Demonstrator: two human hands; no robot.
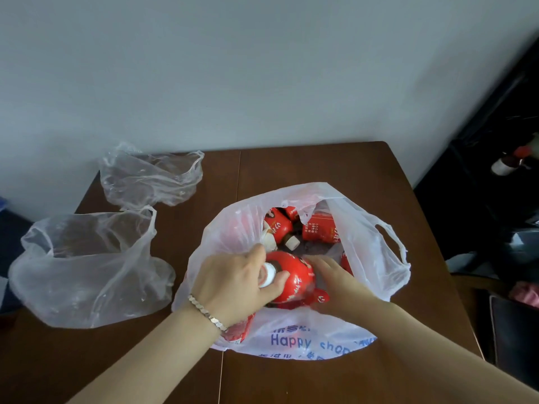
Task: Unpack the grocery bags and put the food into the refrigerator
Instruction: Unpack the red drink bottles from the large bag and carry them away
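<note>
White plastic shopping bag (364, 228) sits open on the brown wooden table (320, 164), loaded with red drinks. The one that matters is the red-labelled bottle with a white cap (294, 275) at the near side of the bag's mouth. It's lying more or less on its side, cap end pointing left and the fat body running off to the right. The left hand (233, 278), the one with the silver bracelet (207, 312), has thumb and fingers curled round the cap and neck, so it's gripping the narrow end. The right hand (335, 275) is down in the bag just right of the bottle's body. Its fingers are fairly straight against the bottle or the plastic, and honestly I can't tell if it's holding anything. So the left is the hand that's got it. My guess is the lift goes up and out neck first, with the right steadying the body or pinning the bag down. The other red bottles (319, 228) lie further back in the bag. Readable writing: blue "Happy shop" on the bag's front. The characters around it, and the white ones on the labels, are too smeared to read. Two empty-looking clear plastic bags (87, 266) sit off to the left. No fridge in view.
</note>
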